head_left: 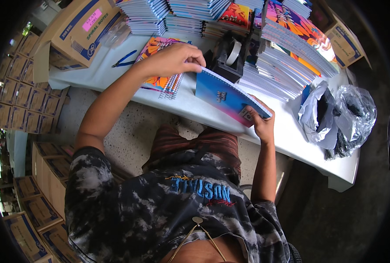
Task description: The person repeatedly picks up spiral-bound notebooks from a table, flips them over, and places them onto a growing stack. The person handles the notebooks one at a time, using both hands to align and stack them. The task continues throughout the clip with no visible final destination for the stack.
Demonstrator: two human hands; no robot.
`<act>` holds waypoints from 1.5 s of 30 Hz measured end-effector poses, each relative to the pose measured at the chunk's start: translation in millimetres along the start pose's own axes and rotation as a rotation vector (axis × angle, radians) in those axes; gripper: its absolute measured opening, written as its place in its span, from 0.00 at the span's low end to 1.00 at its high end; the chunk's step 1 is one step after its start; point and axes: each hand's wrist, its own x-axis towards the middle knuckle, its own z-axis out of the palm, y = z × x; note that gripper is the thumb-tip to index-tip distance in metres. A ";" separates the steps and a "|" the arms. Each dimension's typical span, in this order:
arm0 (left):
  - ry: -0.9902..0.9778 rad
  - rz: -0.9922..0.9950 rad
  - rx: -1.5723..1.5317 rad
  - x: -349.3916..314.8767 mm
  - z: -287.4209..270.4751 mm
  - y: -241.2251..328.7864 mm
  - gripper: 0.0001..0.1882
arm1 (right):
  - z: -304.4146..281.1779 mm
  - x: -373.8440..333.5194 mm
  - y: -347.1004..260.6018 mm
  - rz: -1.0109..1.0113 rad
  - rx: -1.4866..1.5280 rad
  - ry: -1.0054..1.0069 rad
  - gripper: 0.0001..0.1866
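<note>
Now both hands hold a blue notebook (223, 94) over the tabletop (195, 109): the left hand (177, 59) pinches its corner at 11 o'clock, the right hand (261, 122) grips its corner at 4 o'clock. Just beside it at 12 o'clock sits a tape dispenser (227, 55), with an orange notebook (162, 65) lying at 9 o'clock.

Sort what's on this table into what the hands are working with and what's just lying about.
In hand:
- blue spiral notebook, held by left hand and right hand

Lying about:
- orange-patterned notebook
- tape dispenser
- blue-handled pliers
- notebook stacks
- plastic bags
- cardboard box
</note>
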 end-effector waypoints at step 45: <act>0.728 0.342 1.057 -43.8 120.5 -30.0 0.54 | 38.6 -14.5 15.5 -0.351 -0.402 0.057 0.24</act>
